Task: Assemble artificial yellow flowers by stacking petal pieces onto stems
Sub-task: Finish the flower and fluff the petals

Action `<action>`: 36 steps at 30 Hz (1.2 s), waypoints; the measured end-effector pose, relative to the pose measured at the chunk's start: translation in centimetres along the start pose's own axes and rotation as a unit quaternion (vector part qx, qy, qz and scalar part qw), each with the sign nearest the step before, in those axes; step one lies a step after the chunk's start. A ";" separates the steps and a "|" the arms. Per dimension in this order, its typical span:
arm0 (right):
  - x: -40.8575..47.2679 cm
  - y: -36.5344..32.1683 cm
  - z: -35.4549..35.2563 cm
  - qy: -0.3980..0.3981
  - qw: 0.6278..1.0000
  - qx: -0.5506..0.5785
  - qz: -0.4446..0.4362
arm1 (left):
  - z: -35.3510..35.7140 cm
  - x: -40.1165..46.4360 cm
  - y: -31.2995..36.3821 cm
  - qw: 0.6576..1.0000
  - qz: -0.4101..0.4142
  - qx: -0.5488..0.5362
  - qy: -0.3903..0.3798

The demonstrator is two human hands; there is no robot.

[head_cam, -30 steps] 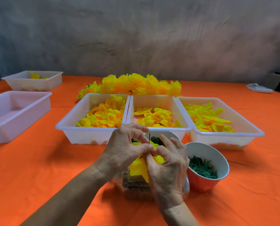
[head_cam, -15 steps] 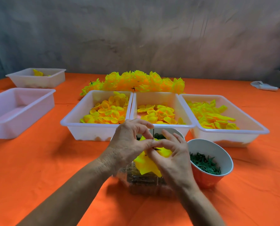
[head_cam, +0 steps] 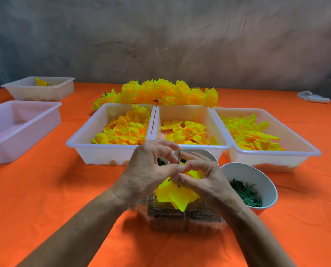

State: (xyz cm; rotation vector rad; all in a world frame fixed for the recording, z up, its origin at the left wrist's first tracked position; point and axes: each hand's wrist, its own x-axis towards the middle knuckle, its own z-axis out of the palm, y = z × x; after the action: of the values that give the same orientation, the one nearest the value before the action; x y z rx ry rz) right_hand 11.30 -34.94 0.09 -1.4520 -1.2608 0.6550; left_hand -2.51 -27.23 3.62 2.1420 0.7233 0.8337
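Note:
Both hands meet over the table's near middle around a half-built yellow flower (head_cam: 177, 193). My left hand (head_cam: 149, 170) pinches it from the left, thumb and forefinger curled at the thin dark stem (head_cam: 178, 156), which sticks up between the fingers. My right hand (head_cam: 203, 179) pinches the petals from the right. Yellow petal pieces hang below the fingers. Three white trays hold loose petals: left (head_cam: 79, 139), middle (head_cam: 191, 110), right (head_cam: 303, 147). A pile of finished yellow flowers (head_cam: 160, 92) lies behind them.
A clear plastic box (head_cam: 182, 216) sits under the hands. A white-and-red bowl of green pieces (head_cam: 257, 178) stands at the right, another bowl (head_cam: 203, 153) behind the hands. Two white trays (head_cam: 16, 128) (head_cam: 39, 89) stand at the left. A white object (head_cam: 313, 97) lies far right.
The hands stay together on the flower, fingers shifting slightly along the stem. The view has drifted a little, so everything sits slightly lower in frame.

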 end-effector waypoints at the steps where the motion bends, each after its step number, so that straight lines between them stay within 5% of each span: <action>1: 0.0 0.1 0.0 -0.002 1.000 0.003 -0.001 | 0.0 0.1 0.0 1.000 -0.001 -0.001 0.001; 12: -1.4 -1.3 0.4 0.107 0.983 -0.143 -0.037 | 0.0 -0.3 0.5 1.000 0.002 0.013 0.010; 25: -1.5 0.9 1.2 0.110 0.991 -0.043 -0.056 | 0.3 -0.1 -0.3 1.000 0.010 -0.025 0.013; 36: -1.9 -1.3 0.5 0.111 0.980 -0.161 -0.045 | 0.1 -1.1 -0.9 0.992 -0.027 -0.115 0.044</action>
State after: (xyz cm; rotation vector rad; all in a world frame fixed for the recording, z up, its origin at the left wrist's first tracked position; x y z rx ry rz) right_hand 9.84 -36.68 0.78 -1.6684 -1.2857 0.2241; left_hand -3.37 -27.54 2.48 1.8831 0.6924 0.9403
